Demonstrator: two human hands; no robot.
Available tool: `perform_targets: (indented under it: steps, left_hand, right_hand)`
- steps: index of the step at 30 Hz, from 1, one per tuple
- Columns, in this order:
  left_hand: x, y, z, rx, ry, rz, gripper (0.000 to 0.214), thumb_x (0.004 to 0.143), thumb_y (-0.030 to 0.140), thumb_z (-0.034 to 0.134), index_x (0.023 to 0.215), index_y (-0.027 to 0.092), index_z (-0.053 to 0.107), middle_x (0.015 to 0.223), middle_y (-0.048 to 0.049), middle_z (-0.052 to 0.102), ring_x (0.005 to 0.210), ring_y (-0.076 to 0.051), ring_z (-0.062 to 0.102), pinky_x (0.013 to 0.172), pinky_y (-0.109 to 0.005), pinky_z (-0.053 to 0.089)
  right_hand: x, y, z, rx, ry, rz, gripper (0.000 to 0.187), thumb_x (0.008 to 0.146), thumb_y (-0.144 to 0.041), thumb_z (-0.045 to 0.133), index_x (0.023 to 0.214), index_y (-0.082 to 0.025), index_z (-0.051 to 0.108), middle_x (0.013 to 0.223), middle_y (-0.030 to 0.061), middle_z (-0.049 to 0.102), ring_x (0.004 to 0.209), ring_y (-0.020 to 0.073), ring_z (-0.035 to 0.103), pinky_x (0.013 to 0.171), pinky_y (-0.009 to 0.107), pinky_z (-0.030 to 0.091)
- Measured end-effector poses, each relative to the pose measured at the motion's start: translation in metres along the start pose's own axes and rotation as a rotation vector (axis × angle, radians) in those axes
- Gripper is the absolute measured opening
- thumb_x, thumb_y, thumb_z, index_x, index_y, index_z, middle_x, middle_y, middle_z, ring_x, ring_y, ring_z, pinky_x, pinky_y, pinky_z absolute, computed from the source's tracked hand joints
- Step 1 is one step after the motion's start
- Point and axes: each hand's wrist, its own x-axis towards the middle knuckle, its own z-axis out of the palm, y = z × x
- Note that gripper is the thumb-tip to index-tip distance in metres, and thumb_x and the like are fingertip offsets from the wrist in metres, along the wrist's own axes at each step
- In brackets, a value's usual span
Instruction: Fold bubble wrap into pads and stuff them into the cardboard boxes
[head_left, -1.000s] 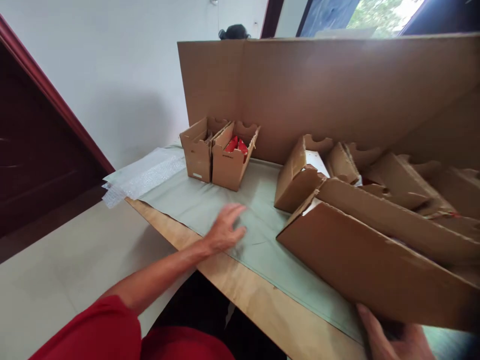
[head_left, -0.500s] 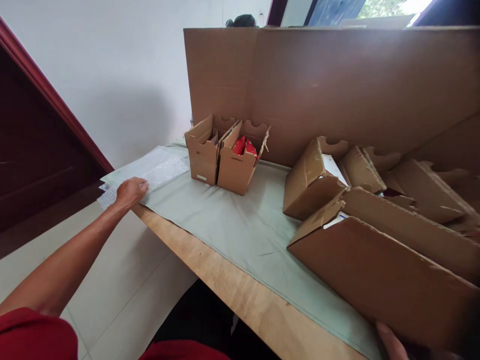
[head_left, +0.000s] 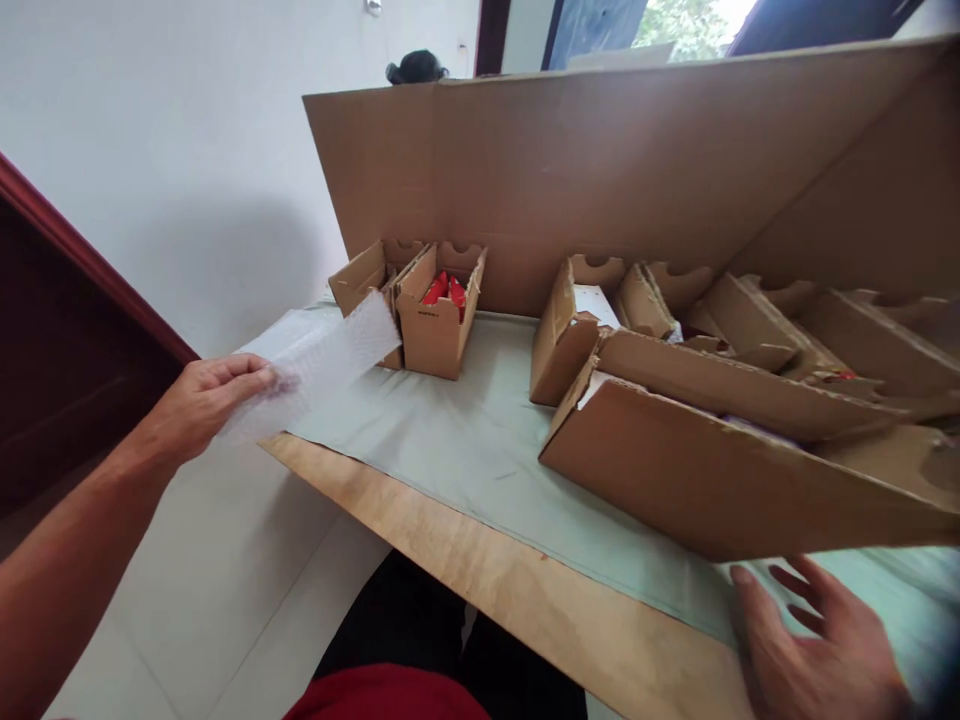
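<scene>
My left hand (head_left: 214,400) pinches one edge of a clear bubble wrap sheet (head_left: 337,355), raised above the table's left end. The sheet's far end hangs in front of a small cardboard box (head_left: 360,275) and hides part of it. More pale sheets (head_left: 289,330) lie underneath on the table. At the lower right, my right hand (head_left: 821,635) is empty, its fingers apart, just in front of a long cardboard box (head_left: 735,470). Whether a fingertip touches that box I cannot tell.
Red packets (head_left: 446,290) sit in a second small box (head_left: 431,340). Several open cardboard boxes (head_left: 765,310) stand in a row at the right. A tall cardboard panel (head_left: 600,170) rises behind them. The table's wooden edge (head_left: 465,540) runs along the front.
My left hand has lifted the bubble wrap sheet off the pile. My right hand has come further into view, fingers apart. The camera view has turned to the right.
</scene>
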Motion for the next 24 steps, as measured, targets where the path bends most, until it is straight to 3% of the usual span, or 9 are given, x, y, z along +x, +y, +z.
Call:
perform_targets:
  steps: [3,5,7,8,10,13,15,19,24]
  left_hand:
    - [-0.021,0.009,0.025,-0.232,-0.249,-0.083,0.040,0.063,0.057,0.084,0.078,0.021,0.074,0.082,-0.0105,0.075,0.076,-0.030,0.068,0.073,-0.047,0.059]
    - [-0.033,0.014,0.050,-0.255,-0.428,-0.130,0.038,0.064,0.055,0.084,0.078,0.021,0.076,0.080,-0.0137,0.074,0.076,-0.034,0.070,0.072,-0.049,0.060]
    - [-0.041,0.019,0.078,-0.191,-0.591,-0.098,0.035,0.068,0.053,0.082,0.079,0.020,0.078,0.079,-0.0130,0.073,0.073,-0.031,0.070,0.070,-0.045,0.059]
    - [-0.045,0.021,0.093,-0.138,-0.669,-0.052,0.034,0.070,0.052,0.081,0.080,0.020,0.080,0.079,-0.0119,0.074,0.074,-0.030,0.070,0.071,-0.043,0.059]
    - [-0.049,0.025,0.120,-0.017,-0.833,0.057,0.034,0.074,0.053,0.079,0.085,0.021,0.082,0.086,-0.0092,0.077,0.083,-0.029,0.072,0.077,-0.039,0.058]
    - [-0.049,0.026,0.153,0.087,-1.041,0.132,0.036,0.080,0.056,0.074,0.095,0.024,0.084,0.101,-0.0055,0.081,0.098,-0.028,0.072,0.091,-0.038,0.056]
    - [-0.044,0.023,0.170,0.065,-1.096,0.131,0.036,0.080,0.056,0.073,0.093,0.025,0.085,0.100,-0.0048,0.081,0.097,-0.026,0.071,0.092,-0.038,0.054]
    - [-0.033,0.014,0.200,0.018,-1.123,0.090,0.032,0.073,0.053,0.075,0.078,0.022,0.082,0.082,-0.0047,0.079,0.079,-0.022,0.068,0.082,-0.037,0.054]
    - [-0.024,0.013,0.226,0.051,-1.077,0.162,0.037,0.077,0.055,0.065,0.076,0.020,0.077,0.085,-0.0078,0.079,0.082,-0.023,0.069,0.084,-0.038,0.053]
  right_hand:
    - [-0.029,-0.011,-0.004,0.162,-0.026,0.000,0.048,0.087,-0.064,0.062,0.123,-0.033,0.069,0.123,0.0182,0.072,0.109,0.0383,0.070,0.091,0.056,0.055]
    - [-0.044,-0.028,-0.002,0.344,-0.251,-0.062,0.048,0.086,-0.064,0.065,0.118,-0.029,0.072,0.116,0.0140,0.075,0.103,0.0340,0.073,0.089,0.051,0.058]
    - [-0.052,-0.048,0.004,0.600,-0.532,-0.129,0.065,0.081,-0.065,0.074,0.134,-0.028,0.065,0.134,0.0140,0.070,0.111,0.0314,0.071,0.085,0.043,0.061]
    - [-0.052,-0.058,0.007,0.729,-0.586,-0.141,0.074,0.078,-0.064,0.078,0.141,-0.029,0.060,0.143,0.0138,0.065,0.115,0.0305,0.070,0.084,0.041,0.062]
    - [-0.048,-0.071,0.011,0.882,-0.547,-0.153,0.070,0.080,-0.060,0.081,0.141,-0.031,0.061,0.142,0.0112,0.066,0.111,0.0268,0.071,0.085,0.039,0.062]
    - [-0.042,-0.075,0.010,0.889,-0.400,-0.227,0.022,0.090,-0.045,0.077,0.105,-0.029,0.078,0.112,0.0048,0.078,0.105,0.0232,0.072,0.097,0.042,0.058]
    - [-0.043,-0.068,0.005,0.847,-0.308,-0.292,0.010,0.094,-0.036,0.074,0.092,-0.029,0.081,0.108,0.0028,0.078,0.108,0.0226,0.071,0.104,0.043,0.055]
    - [-0.050,-0.045,-0.008,0.806,-0.188,-0.383,0.022,0.099,-0.026,0.069,0.110,-0.039,0.081,0.128,-0.0002,0.074,0.120,0.0201,0.067,0.107,0.040,0.052]
    - [-0.058,-0.005,-0.028,0.684,-0.412,-0.465,0.022,0.099,-0.030,0.068,0.110,-0.042,0.082,0.145,0.0000,0.066,0.134,0.0240,0.061,0.114,0.044,0.049]
